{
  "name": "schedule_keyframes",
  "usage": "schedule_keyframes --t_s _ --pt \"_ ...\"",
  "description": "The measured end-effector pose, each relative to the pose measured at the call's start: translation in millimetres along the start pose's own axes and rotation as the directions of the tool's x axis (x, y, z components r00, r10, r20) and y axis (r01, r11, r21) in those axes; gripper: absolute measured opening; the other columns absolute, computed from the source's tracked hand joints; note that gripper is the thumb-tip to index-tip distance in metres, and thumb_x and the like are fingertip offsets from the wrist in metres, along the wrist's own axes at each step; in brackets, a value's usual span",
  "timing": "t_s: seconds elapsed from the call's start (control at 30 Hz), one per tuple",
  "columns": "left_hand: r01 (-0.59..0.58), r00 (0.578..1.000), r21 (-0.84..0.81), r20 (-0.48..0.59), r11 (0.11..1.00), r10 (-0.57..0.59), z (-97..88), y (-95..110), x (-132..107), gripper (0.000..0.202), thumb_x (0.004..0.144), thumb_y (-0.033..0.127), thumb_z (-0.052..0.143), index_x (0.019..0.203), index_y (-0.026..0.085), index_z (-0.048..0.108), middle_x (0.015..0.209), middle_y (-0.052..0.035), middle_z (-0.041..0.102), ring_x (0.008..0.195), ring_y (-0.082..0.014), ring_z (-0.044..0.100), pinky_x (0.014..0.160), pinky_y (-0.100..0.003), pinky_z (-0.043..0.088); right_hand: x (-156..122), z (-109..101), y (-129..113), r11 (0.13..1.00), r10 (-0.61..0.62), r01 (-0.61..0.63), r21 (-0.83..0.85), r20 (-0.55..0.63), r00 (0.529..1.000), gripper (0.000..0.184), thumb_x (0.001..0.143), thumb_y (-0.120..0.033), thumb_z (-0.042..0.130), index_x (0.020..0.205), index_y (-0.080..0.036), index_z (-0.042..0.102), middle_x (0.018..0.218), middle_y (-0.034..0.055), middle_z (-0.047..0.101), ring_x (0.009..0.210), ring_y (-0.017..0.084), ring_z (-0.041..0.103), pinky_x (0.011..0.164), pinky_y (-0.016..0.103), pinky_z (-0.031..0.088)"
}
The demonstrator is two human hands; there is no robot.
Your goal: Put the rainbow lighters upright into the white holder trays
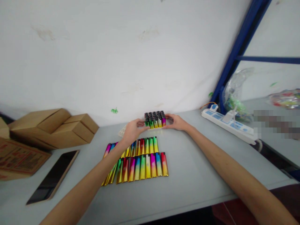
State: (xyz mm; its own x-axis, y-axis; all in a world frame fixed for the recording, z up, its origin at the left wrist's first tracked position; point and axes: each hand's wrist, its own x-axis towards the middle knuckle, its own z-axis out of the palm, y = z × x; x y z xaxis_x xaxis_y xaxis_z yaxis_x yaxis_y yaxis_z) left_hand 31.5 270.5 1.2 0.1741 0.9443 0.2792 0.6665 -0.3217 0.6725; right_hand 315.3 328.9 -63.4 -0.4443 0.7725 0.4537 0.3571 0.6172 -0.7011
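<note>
A block of upright lighters (154, 121) with black tops stands near the wall, several rows deep, in what looks like a pale tray. My left hand (133, 130) is closed against its left side, thumb in front. On the right side, my right hand (176, 122) presses with thumb and fingers curved round the corner. Closer to me, two rows of shiny multicoloured lighters lie flat: a back row (142, 147) and a front row (142, 168). My left forearm hides part of both. Behind my left wrist shows a clear bumpy plastic piece (122, 132).
Cardboard boxes (51, 128) stand at the left, with a dark tablet or phone (53, 176) lying before them. To the right is a white power strip (228, 124) with plugs. A blue metal frame (236, 56) and plastic bags (239, 93) are beyond it.
</note>
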Motion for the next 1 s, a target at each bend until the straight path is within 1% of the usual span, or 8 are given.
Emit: schedule_keyframes --t_s 0.1,0.23,0.3,0.37,0.57,0.73,0.9,1.0 --pt "-0.131 0.982 0.261 -0.101 0.956 0.162 -3.5 27.3 -38.7 0.031 0.09 0.044 0.067 0.102 0.016 0.068 0.103 -0.0115 0.073 0.103 -0.0293 0.067 0.1 -0.052 0.052 0.5 -0.3 0.3 1.0 -0.009 0.009 -0.018 0.0 1.0 0.066 0.071 -0.041 0.089 0.128 -0.016 0.066 0.125 0.0118 0.072 0.11 0.027 0.07 0.102 0.042 0.054" --pt "-0.364 0.93 0.405 0.106 0.839 0.352 8.4 63.0 -106.2 0.022 0.094 0.038 0.063 0.1 0.019 0.071 0.121 -0.0129 0.064 0.122 -0.0317 0.058 0.115 -0.06 0.04 0.7 -0.8 2.8 0.999 0.0 0.0 -0.034 -0.007 1.0 0.069 0.069 -0.042 0.089 0.128 -0.014 0.066 0.124 0.0133 0.072 0.109 0.028 0.07 0.101 0.042 0.054" --pt "-0.413 0.909 0.451 0.161 0.791 0.383 17.8 71.9 -129.7 0.023 0.094 0.036 0.064 0.109 0.021 0.071 0.131 -0.0134 0.06 0.132 -0.0335 0.052 0.119 -0.063 0.034 0.7 -0.7 4.3 1.0 0.0 0.0 -0.019 0.0 1.0 0.071 0.069 -0.042 0.089 0.129 -0.014 0.065 0.125 0.0136 0.072 0.11 0.028 0.069 0.102 0.042 0.054" --pt "-0.422 0.904 0.487 0.167 0.764 0.393 26.5 74.1 -141.2 0.026 0.093 0.035 0.065 0.114 0.021 0.071 0.136 -0.0141 0.057 0.138 -0.035 0.047 0.121 -0.064 0.031 0.8 -0.5 5.4 1.0 -0.002 0.002 -0.012 0.006 1.0 0.071 0.07 -0.042 0.089 0.13 -0.014 0.064 0.125 0.0135 0.072 0.111 0.028 0.069 0.102 0.042 0.053" --pt "-0.388 0.921 0.515 0.19 0.764 0.34 44.1 70.5 -134.1 0.041 0.092 0.044 0.066 0.122 0.016 0.065 0.137 -0.0193 0.056 0.141 -0.0388 0.044 0.118 -0.064 0.036 1.7 0.5 5.7 1.0 -0.01 0.01 -0.014 0.003 1.0 0.069 0.07 -0.042 0.088 0.129 -0.014 0.064 0.125 0.0136 0.072 0.111 0.027 0.069 0.103 0.042 0.053" --pt "-0.372 0.928 0.481 0.199 0.794 0.314 55.6 73.1 -119.2 0.047 0.087 0.059 0.067 0.099 0.014 0.066 0.132 -0.0217 0.059 0.14 -0.0414 0.046 0.117 -0.063 0.036 1.2 0.1 4.4 1.0 -0.002 0.002 -0.017 -0.002 1.0 0.071 0.07 -0.042 0.089 0.13 -0.015 0.064 0.126 0.0133 0.072 0.112 0.028 0.069 0.103 0.043 0.053" --pt "-0.363 0.93 0.499 0.151 0.787 0.334 64.9 72.6 -102.9 0.068 0.08 0.073 0.064 0.099 0.008 0.07 0.13 -0.0278 0.06 0.138 -0.0459 0.046 0.117 -0.064 0.034 0.9 -0.7 3.0 1.0 0.008 -0.008 -0.011 0.003 1.0 0.071 0.069 -0.042 0.09 0.13 -0.016 0.064 0.127 0.0131 0.072 0.113 0.028 0.069 0.104 0.043 0.054" --pt "-0.388 0.92 0.526 0.175 0.757 0.35 70.2 73.7 -96.6 0.069 0.083 0.074 0.06 0.091 0.007 0.075 0.12 -0.027 0.065 0.134 -0.0439 0.05 0.12 -0.061 0.03 1.1 -0.5 3.0 1.0 0.003 -0.003 -0.008 0.007 1.0 0.071 0.069 -0.041 0.09 0.13 -0.016 0.064 0.127 0.0133 0.071 0.114 0.028 0.069 0.104 0.043 0.054"
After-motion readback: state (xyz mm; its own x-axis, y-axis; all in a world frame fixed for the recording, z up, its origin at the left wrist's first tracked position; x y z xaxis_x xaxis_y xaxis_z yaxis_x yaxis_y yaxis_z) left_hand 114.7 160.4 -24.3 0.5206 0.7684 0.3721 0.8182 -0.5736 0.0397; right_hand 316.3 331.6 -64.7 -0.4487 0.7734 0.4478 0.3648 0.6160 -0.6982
